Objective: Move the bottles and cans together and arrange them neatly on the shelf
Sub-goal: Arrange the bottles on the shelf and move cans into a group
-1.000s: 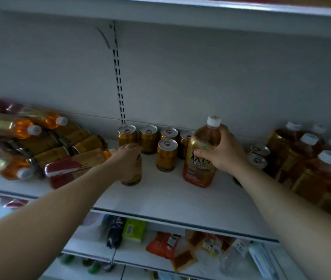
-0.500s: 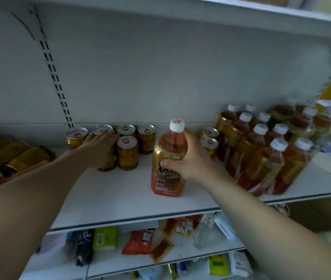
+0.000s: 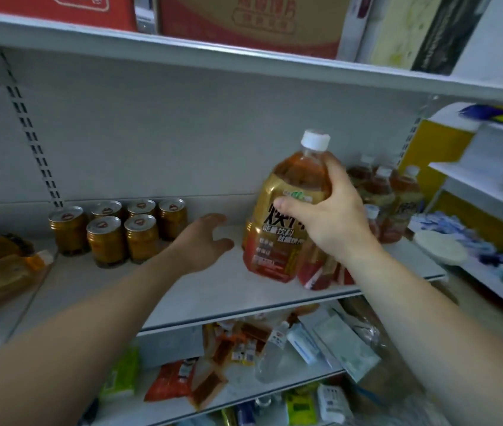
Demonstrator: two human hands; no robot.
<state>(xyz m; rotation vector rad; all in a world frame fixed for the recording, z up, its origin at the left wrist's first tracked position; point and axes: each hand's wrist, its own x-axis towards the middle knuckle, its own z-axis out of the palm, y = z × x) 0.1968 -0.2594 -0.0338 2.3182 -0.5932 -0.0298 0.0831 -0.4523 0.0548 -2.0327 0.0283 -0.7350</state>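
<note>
Bottle (image 3: 287, 216) has been carried rightward in the last half second. It is now held tilted, seemingly just off the shelf (image 3: 213, 290), beside the bottle group (image 3: 388, 192). Placement among them is judged imminent. It is gripped at the shoulder by the right hand (image 3: 333, 222), thumb across the label. Left hand (image 3: 204, 244) has been withdrawn from the cans (image 3: 121, 232); its fingers are loosely spread, nothing is held, and it hovers between cans and bottle.

Shop: slotted metal shelving (image 3: 244, 305), rows of identical cans (image 3: 139, 238), bottles (image 3: 382, 192).
</note>
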